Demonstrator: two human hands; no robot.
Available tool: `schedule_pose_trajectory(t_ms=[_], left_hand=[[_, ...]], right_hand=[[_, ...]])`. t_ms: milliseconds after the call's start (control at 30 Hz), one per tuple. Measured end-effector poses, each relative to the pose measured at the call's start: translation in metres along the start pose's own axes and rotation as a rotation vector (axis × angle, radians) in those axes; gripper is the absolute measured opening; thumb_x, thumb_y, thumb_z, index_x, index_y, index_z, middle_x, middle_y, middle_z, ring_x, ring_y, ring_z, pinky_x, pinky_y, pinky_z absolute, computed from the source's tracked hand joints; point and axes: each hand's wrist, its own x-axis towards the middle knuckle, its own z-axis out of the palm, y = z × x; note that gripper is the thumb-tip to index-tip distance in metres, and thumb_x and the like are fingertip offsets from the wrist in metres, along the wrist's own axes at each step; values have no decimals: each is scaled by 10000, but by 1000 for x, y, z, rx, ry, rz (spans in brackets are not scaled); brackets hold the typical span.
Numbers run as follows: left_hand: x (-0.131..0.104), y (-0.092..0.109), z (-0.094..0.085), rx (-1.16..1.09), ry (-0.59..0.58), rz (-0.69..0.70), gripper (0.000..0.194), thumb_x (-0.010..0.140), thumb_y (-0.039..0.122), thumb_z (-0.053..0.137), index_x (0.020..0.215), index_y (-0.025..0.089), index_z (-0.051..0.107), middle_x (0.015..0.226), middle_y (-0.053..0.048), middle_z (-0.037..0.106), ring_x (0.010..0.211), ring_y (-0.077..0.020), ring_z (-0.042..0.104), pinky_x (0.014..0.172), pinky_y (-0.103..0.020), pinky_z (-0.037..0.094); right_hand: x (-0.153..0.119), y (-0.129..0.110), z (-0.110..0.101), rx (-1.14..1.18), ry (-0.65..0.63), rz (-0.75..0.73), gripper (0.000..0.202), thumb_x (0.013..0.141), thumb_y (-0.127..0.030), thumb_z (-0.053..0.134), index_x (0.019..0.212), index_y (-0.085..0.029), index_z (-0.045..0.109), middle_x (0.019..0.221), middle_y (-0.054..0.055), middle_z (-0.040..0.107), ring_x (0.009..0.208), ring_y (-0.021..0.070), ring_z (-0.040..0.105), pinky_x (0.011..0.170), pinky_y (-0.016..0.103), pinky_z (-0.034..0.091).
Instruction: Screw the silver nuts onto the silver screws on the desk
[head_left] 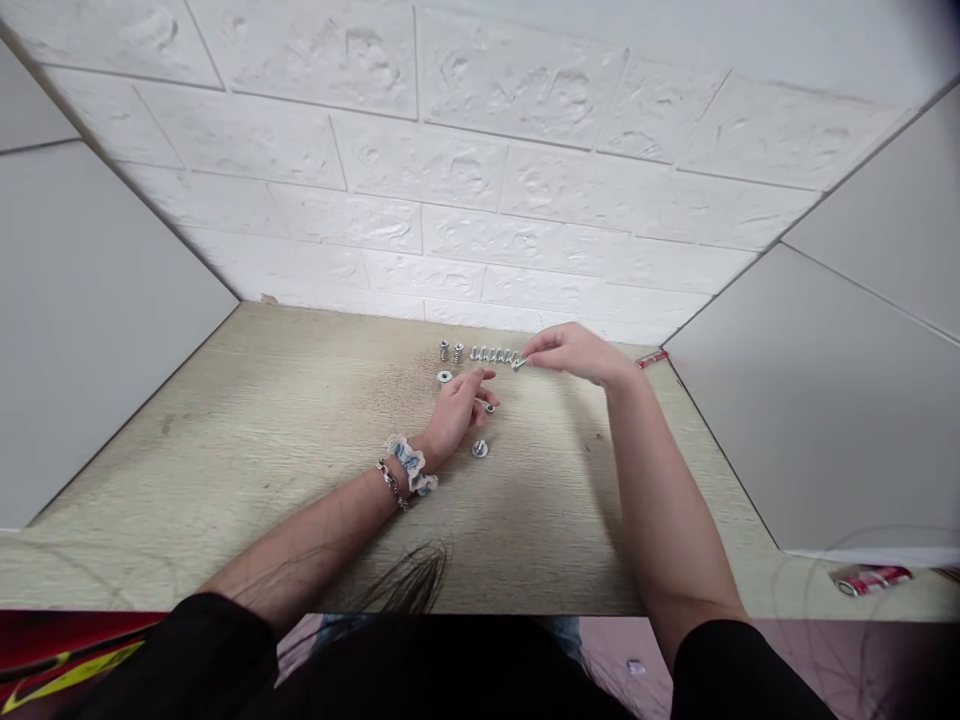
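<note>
My right hand (566, 352) pinches a small screw (520, 363) between thumb and fingers, at the right end of a row of several similar silver screws (493, 355). My left hand (454, 410) hovers low over the table, its fingers loosely bent and apart. Right by its fingertips is a small nut (490, 408); whether they touch it I cannot tell. Just beyond that hand lies a round metal washer (445, 377), partly covering another metal piece. Two thicker bolts (451, 352) stand left of the row. Nearer me is a bolt with a wide washer (480, 449).
The pale wooden tabletop (300, 430) ends at a white brick-pattern wall (465, 240). Grey panels (105, 320) close off both sides. A red battery-like cylinder (652, 358) lies at the back right, another red cylinder (874, 581) at the front right.
</note>
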Motion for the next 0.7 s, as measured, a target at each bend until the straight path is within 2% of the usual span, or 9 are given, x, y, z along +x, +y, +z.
schedule_pose_trajectory(t_ms=[100,200,300,400,567,700], left_hand=[[-1,-1,0,47,-10,8,405,831,474,417,914,115,585,594,0,559,374,-36,382,377,-181,296],[-1,-2,1,125,-32,24,332,816,423,437,813,126,586,579,9,549,383,-42,387,380,-183,300],[-2,-3,3,184,-46,37,280,797,379,446,747,137,578,562,23,538,377,-42,384,375,-182,286],[-2,-4,4,198,-44,43,261,784,359,446,713,142,571,549,31,528,374,-42,384,372,-184,283],[0,-7,4,175,-21,51,255,775,353,448,713,139,575,542,29,525,385,-44,388,380,-179,299],[1,-9,3,158,-7,59,251,768,352,457,708,140,578,534,27,526,383,-46,389,381,-182,299]], right_hand=[[-6,22,-24,-194,292,195,189,643,-208,578,776,-149,699,765,44,672,706,145,574,645,258,423],[-8,53,-37,-410,430,376,190,635,-121,550,734,-147,710,803,87,689,793,193,599,683,282,438],[-3,84,-36,-504,414,429,245,636,-85,530,774,-154,720,866,99,699,836,199,614,708,272,446],[4,102,-29,-555,359,422,278,651,-66,512,816,-143,722,909,102,700,875,185,617,754,246,435],[13,109,-19,-541,330,402,291,698,-91,490,889,-130,706,930,103,691,890,172,607,783,238,415],[8,100,-23,-547,335,374,349,719,-123,496,1037,-120,638,981,113,665,919,195,584,793,271,410]])
